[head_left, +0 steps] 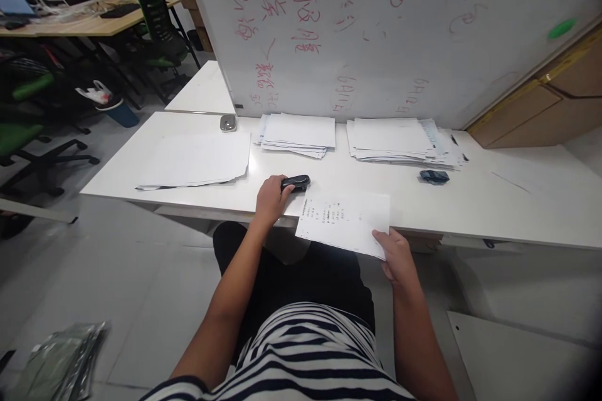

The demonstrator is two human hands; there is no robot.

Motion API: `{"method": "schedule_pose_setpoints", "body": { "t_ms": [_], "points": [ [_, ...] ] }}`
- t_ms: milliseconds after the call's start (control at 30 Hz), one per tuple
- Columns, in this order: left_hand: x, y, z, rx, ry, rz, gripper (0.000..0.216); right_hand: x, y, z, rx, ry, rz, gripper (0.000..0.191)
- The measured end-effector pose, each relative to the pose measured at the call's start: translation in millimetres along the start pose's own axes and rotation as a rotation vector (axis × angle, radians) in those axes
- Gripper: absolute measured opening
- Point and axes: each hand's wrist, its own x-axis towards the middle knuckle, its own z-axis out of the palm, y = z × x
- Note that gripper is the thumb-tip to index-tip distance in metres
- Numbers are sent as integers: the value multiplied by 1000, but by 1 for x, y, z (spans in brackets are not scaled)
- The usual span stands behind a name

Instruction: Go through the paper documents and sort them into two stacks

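My left hand (pixel 270 199) grips a black stapler (pixel 296 183) that lies on the white table (pixel 493 207), its nose at the top left corner of a printed sheet (pixel 345 220). My right hand (pixel 396 252) pinches that sheet's lower right corner, which hangs over the table's near edge. The sheet carries a few short lines of print.
Three paper stacks lie further back: a loose one at left (pixel 197 160), one in the middle (pixel 298 133), a wide one at right (pixel 399 141). A small black object (pixel 434 177), a grey round item (pixel 228 123), a whiteboard (pixel 376 25) behind. Green chairs and desks at far left.
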Motion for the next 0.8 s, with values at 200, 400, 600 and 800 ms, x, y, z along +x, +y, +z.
{"method": "schedule_pose_setpoints", "body": {
  "t_ms": [200,400,600,800],
  "points": [
    [0,1,-4,-43,-33,-21,34,1,-4,-3,-12,12,23,31],
    [0,-1,-6,-83,-25,-15,32,1,-8,-2,5,37,28,34],
    [0,-3,-9,-126,-67,57,29,1,-13,3,-24,-11,56,37],
    [-1,-3,-10,-152,-67,76,27,1,-20,-1,-29,-1,46,31]
  ]
}}
